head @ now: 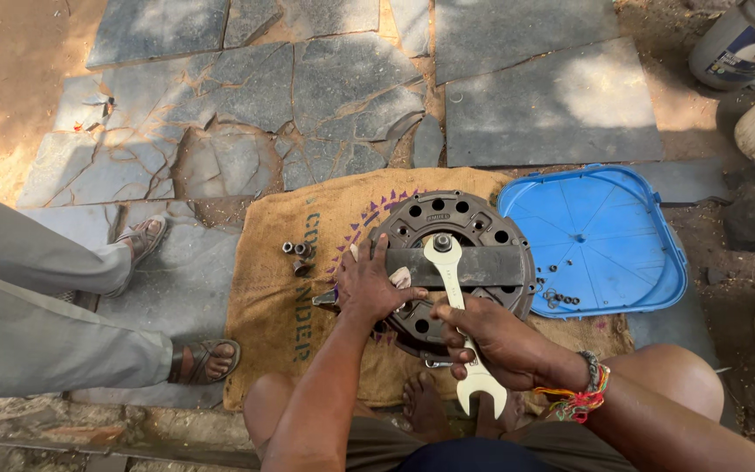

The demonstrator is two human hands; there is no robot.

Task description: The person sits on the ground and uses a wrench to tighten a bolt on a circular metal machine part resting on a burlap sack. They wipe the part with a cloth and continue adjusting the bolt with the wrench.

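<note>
A round dark metal clutch plate [474, 218] lies on a burlap sack [277, 297]. A flat dark steel bar [491, 265] lies across the plate, held by a centre bolt [441, 242]. A pale double-ended spanner [458, 306] sits with one end on that bolt. My right hand [495, 341] grips the spanner's shaft near its lower end. My left hand [373, 284] presses on the plate's left edge and the bar's end, with a pale scrap under its fingers.
Several loose nuts [298, 254] lie on the sack left of the plate. A blue plastic lid [600, 236] holding small bolts sits right of it. Another person's grey trouser legs and sandalled feet [203, 358] are at left. Containers [740, 44] stand at top right.
</note>
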